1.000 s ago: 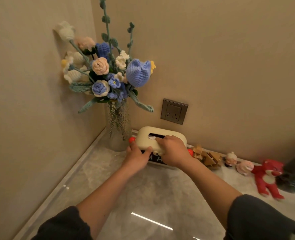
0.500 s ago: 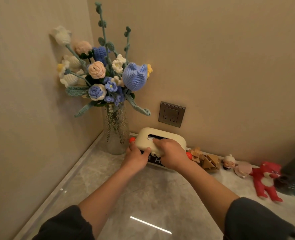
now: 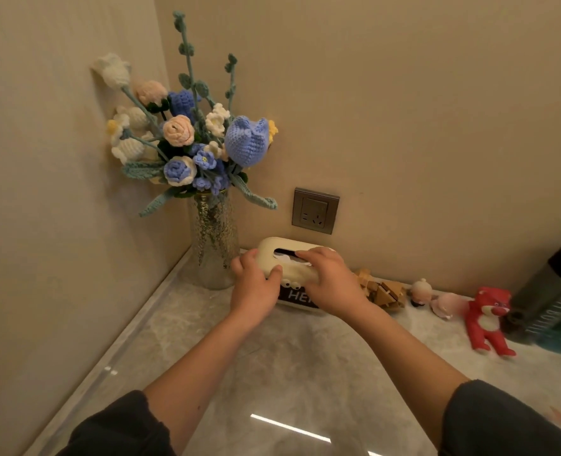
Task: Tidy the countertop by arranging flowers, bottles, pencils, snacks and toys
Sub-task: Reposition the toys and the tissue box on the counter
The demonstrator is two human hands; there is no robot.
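The cream tissue box [image 3: 272, 255] sits at the back of the marble countertop [image 3: 289, 357], its long axis running left to right along the wall, slot facing up, just beside the glass vase [image 3: 213, 238] of crochet flowers [image 3: 203, 139] and below the wall socket [image 3: 315, 210]. A dark label low on its front reads "HE"; the rest is hidden. The left hand [image 3: 256, 287] grips the box's left end, thumb on the front. The right hand [image 3: 330, 281] curls over the top, fingertips at the slot. Both forearms reach straight forward. To the right lie a wooden puzzle [image 3: 382, 291] and a red plush bear [image 3: 486, 315].
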